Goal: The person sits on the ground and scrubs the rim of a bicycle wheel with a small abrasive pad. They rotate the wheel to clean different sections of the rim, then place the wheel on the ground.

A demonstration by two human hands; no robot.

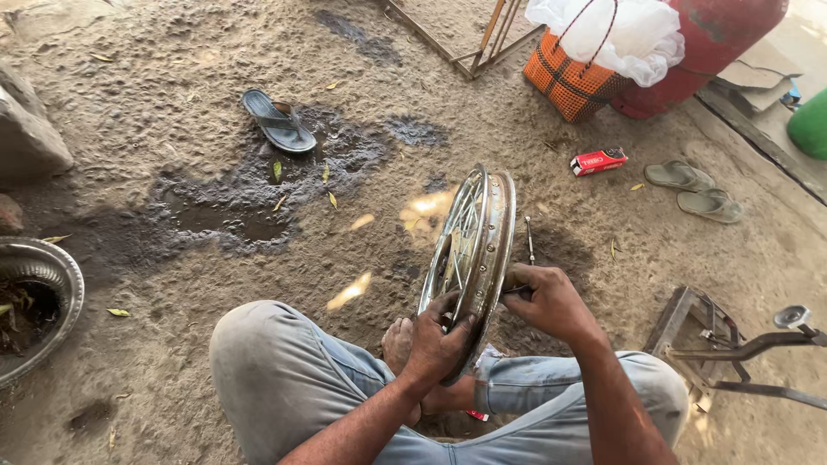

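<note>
Presently, left hand (439, 344) grips the upright spoked wheel rim (478, 237) while right hand (547, 301) pinches a thin tool against it, work unfinished.

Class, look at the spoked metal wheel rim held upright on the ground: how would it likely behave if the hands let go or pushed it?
The wheel rim looks like stiff metal, so it probably won't flex. Standing on its narrow edge, steadied by the left hand and right hand, it would likely tip or roll if released. The sandy ground might slow rolling.
</note>
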